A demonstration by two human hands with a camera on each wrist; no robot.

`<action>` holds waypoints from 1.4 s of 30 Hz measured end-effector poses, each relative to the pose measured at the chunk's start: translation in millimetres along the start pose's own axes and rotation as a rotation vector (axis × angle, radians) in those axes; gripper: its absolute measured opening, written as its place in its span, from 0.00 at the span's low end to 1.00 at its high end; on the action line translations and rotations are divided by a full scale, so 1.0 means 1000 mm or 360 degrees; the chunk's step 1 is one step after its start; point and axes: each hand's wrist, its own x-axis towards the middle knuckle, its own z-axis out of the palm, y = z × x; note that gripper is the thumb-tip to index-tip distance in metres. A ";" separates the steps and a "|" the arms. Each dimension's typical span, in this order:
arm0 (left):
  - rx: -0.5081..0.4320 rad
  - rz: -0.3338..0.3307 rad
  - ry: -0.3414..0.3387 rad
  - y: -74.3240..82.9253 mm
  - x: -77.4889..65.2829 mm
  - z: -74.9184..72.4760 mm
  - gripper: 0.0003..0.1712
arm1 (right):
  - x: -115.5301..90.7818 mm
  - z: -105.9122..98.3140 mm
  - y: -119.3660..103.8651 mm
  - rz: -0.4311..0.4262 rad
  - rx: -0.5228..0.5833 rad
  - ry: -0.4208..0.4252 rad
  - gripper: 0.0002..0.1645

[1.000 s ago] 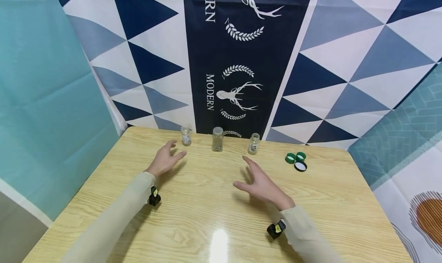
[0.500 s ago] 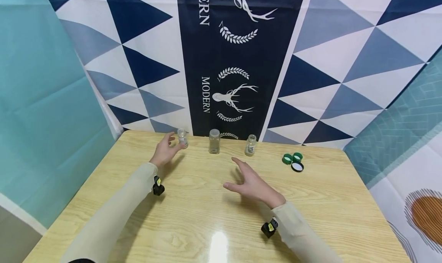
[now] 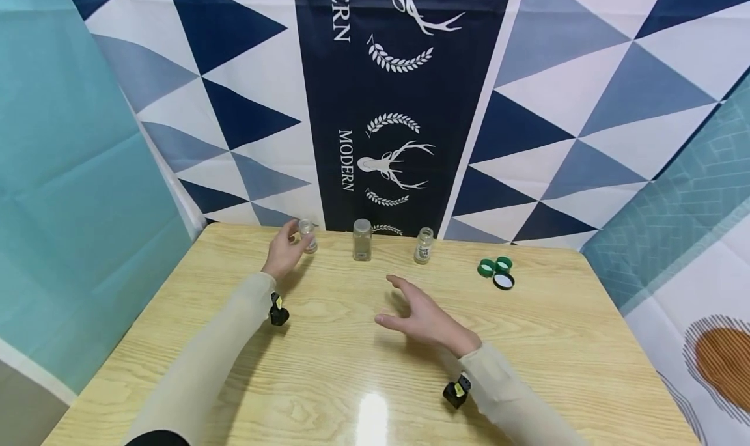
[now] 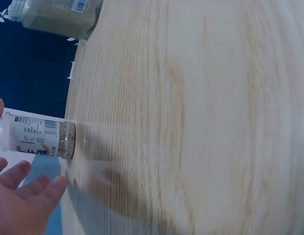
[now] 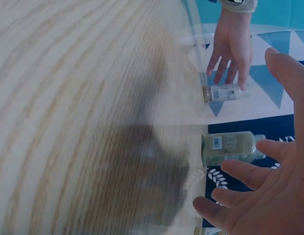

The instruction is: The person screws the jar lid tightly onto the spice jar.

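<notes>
My left hand [image 3: 284, 252] reaches to a small clear jar [image 3: 311, 244] at the back left of the table. In the left wrist view this labelled jar [image 4: 37, 135], with brown grains in its base, stands between the thumb and the extended fingers [image 4: 53, 192], which are not curled round it. My right hand [image 3: 423, 317] hovers over the middle of the table, thumb and fingers spread, holding nothing. A larger square jar [image 3: 362, 244] of greyish contents stands at the back middle. To its right is another small lidless jar [image 3: 423, 247] with a label.
Two green caps [image 3: 486, 267] and a black-rimmed lid [image 3: 503, 281] lie together at the back right of the wooden table [image 3: 328, 361]. Patterned cloth [image 3: 387, 94] hangs right behind the jars, and a teal cloth [image 3: 88, 172] borders the left side.
My left hand has moved forward and right to the left small jar, its thumb now overlapping it. My right hand has shifted slightly left. The head view has turned a little.
</notes>
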 end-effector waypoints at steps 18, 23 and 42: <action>-0.0078 0.0013 0.0174 -0.003 0.003 0.009 0.29 | -0.007 0.007 0.000 -0.0015 0.0004 0.0026 0.56; -0.0093 0.0032 0.0189 -0.004 0.002 0.011 0.28 | -0.009 0.008 0.003 -0.0007 0.0016 0.0039 0.56; -0.0118 0.0102 0.0160 -0.007 -0.005 0.005 0.28 | -0.005 0.000 0.000 -0.0085 -0.0089 -0.0056 0.57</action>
